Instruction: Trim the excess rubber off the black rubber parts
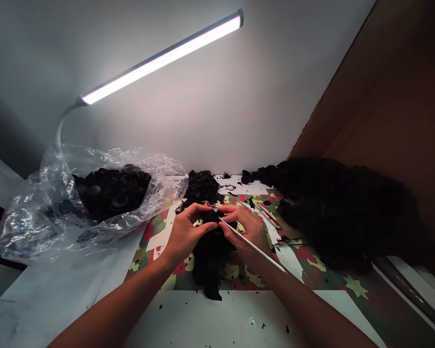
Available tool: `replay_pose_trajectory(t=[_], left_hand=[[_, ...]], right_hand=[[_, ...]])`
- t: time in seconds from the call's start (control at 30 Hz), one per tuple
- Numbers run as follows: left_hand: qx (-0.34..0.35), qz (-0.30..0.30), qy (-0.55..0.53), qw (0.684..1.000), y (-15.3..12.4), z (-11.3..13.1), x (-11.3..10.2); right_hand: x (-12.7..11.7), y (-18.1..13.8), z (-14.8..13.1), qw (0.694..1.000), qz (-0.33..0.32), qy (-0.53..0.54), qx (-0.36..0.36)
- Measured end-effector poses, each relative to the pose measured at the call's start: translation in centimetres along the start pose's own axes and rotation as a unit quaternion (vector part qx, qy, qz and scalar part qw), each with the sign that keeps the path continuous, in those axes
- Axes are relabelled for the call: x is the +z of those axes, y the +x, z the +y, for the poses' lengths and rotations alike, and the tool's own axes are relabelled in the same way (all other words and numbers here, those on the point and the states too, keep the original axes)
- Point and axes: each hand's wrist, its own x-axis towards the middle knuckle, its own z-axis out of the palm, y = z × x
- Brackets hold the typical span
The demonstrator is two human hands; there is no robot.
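Note:
My left hand [193, 229] is closed, thumb and fingertips pinching a small dark black piece [210, 216], which looks rubbery. Opposite it, my right hand [244, 231] grips a thin white stick-like tool [253, 245]. The tool's near end runs back along my right forearm, and its far end reaches the black piece. Fingertips of both hands meet around that piece, so its full shape is hidden. Right below the hands lies a heap of black scraps [208, 268], trailing toward me.
At left, a clear plastic bag [58, 212] holds several black round parts [112, 193]. A big black pile [340, 212] fills the right side. Behind my hands sits another scrap pile [203, 186]. A red-and-silver tool [270, 216] lies right of them. A lit lamp [163, 60] hangs above.

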Motion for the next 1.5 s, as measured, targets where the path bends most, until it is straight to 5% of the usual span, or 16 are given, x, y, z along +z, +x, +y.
replay_pose_trajectory(t=[0.47,0.6,0.73,0.8,0.9,1.07,1.5], left_hand=[[0.058,0.012,0.062,0.996,-0.5,0.1,0.1],[0.063,0.016,-0.004,0.998,-0.8,0.2,0.4],[0.004,-0.008,-0.112,0.994,-0.4,0.5,0.4],[-0.029,-0.015,-0.142,0.989,-0.2,0.4,0.2],[-0.056,-0.027,-0.162,0.985,0.0,0.0,-0.1],[-0.072,-0.05,-0.149,0.985,0.0,-0.3,-0.1],[0.023,-0.034,-0.007,0.999,0.1,-0.6,0.0]], right_hand=[[0.9,0.0,-0.3,0.983,-0.004,-0.136,-0.127],[0.9,0.1,0.9,0.988,0.008,-0.151,-0.019],[-0.7,0.8,3.7,0.969,-0.083,-0.172,0.156],[-1.6,1.2,4.6,0.961,-0.101,-0.179,0.185],[-2.2,1.6,4.3,0.967,-0.073,-0.172,0.174],[-1.8,1.4,1.4,0.991,0.023,0.013,0.131],[0.2,-0.2,0.0,0.994,-0.019,0.035,0.098]])
